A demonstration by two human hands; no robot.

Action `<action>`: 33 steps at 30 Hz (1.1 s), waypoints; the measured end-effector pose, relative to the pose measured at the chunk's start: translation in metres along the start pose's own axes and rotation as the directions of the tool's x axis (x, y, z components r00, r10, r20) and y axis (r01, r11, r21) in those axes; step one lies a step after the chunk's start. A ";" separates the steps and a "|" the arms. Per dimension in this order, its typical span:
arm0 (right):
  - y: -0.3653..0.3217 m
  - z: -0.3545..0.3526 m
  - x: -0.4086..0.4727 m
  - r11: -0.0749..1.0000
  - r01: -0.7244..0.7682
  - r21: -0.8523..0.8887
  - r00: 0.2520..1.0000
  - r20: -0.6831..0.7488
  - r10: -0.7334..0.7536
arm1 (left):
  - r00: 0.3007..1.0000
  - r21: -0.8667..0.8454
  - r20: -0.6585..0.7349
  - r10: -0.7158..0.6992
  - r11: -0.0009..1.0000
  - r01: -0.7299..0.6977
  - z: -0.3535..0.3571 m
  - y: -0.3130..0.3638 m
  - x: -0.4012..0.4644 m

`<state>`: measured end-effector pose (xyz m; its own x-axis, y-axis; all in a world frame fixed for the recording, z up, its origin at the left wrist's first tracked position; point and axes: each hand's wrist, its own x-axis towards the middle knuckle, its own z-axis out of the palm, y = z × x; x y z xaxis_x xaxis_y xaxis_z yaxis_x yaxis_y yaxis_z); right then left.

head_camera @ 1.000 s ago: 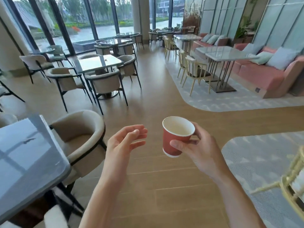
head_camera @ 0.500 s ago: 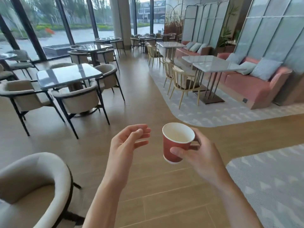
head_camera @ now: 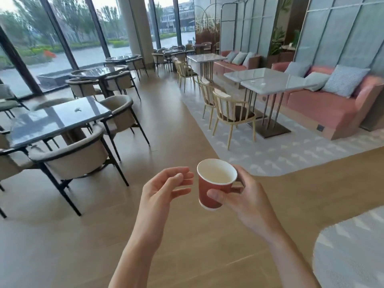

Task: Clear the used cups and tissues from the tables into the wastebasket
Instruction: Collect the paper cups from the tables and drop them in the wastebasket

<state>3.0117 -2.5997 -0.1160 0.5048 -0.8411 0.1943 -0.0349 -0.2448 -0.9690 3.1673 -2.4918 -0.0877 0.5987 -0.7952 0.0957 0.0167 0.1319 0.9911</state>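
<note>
- Right hand (head_camera: 247,202) grips the upright red paper cup (head_camera: 214,183); its fingers curl round it.
- Left hand (head_camera: 164,188) just beside the cup, fingers loosely curled, holding nothing.
- A wood floor (head_camera: 166,125) aisle runs between the dark tabletop (head_camera: 56,119) and the grey rug (head_camera: 280,152).

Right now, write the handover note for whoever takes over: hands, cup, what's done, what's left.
Right hand: grip around the red paper cup, held upright, thumb across its front.
Left hand: holding nothing, fingers loosely curled, just left of the cup, not touching it.
Done: one cup picked up.
Left: no wastebasket in view; find it and drop the cup in. A small item lies on the dark table at left; too small to identify, so check it.
</note>
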 end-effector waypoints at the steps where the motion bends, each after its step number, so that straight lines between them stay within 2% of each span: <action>1: 0.004 0.004 0.033 1.000 0.001 0.007 1.000 0.021 -0.001 | 1.000 0.000 -0.012 0.006 1.000 -0.006 0.002 -0.001 0.030; 8: 0.009 0.042 0.236 0.999 0.044 -0.009 0.983 0.180 -0.041 | 0.991 -0.012 -0.117 0.062 0.998 -0.064 -0.007 0.009 0.211; 14: 0.051 0.090 0.376 0.998 0.020 -0.064 0.963 0.269 -0.002 | 0.982 -0.038 -0.188 0.032 0.998 -0.040 -0.034 -0.026 0.346; 20: 0.094 0.147 0.539 0.995 0.027 -0.093 0.974 0.228 -0.005 | 0.987 -0.093 -0.163 -0.011 0.996 -0.004 -0.069 -0.061 0.524; 27: 0.082 0.182 0.730 0.993 0.025 -0.115 0.990 0.142 -0.009 | 0.998 -0.075 -0.051 0.037 0.996 -0.040 -0.093 -0.038 0.738; 33: 0.110 0.206 0.864 0.997 0.009 -0.082 0.996 0.088 -0.001 | 1.000 -0.067 -0.019 0.025 0.997 -0.026 -0.102 -0.053 0.882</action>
<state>3.6219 -3.2541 -0.0857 0.5786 -0.7952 0.1815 -0.1016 -0.2910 -0.9513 3.7764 -3.1401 -0.0655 0.6137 -0.7806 0.1182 0.0552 0.1918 0.9799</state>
